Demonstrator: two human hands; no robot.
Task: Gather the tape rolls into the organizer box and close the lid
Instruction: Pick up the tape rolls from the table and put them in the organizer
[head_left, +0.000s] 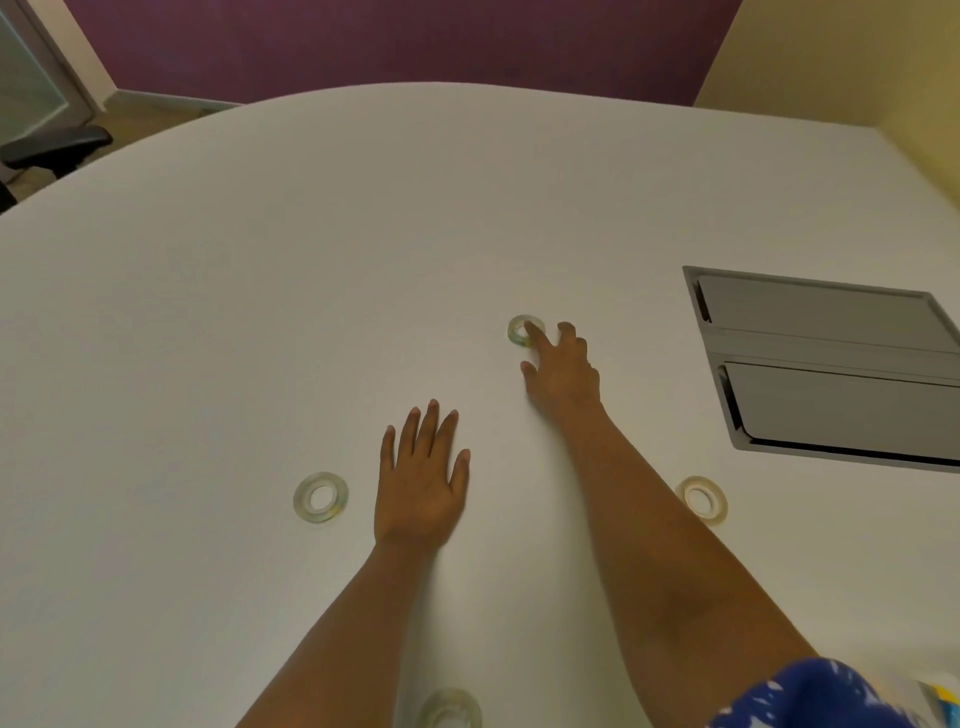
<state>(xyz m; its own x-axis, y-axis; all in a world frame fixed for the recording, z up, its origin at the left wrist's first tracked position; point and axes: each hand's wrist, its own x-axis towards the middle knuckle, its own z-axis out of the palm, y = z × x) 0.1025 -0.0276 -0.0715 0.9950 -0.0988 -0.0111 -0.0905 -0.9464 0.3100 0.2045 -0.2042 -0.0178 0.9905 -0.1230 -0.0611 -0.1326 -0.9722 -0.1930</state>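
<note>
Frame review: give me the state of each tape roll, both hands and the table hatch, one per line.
Far tape roll: flat on the table, right index fingertip on it.
Left tape roll: flat, untouched.
Right tape roll: flat, untouched.
Near tape roll: flat, cut off by the frame edge.
Left hand: open, palm down on the table.
Right hand: reaching, gripping nothing.
Table hatch: both flaps shut.

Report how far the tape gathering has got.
Nothing is gathered yet. Four tape rolls lie loose on the table: far, left, right, near. The right hand fingers the far one; the left hand lies flat. No box is visible.
</note>
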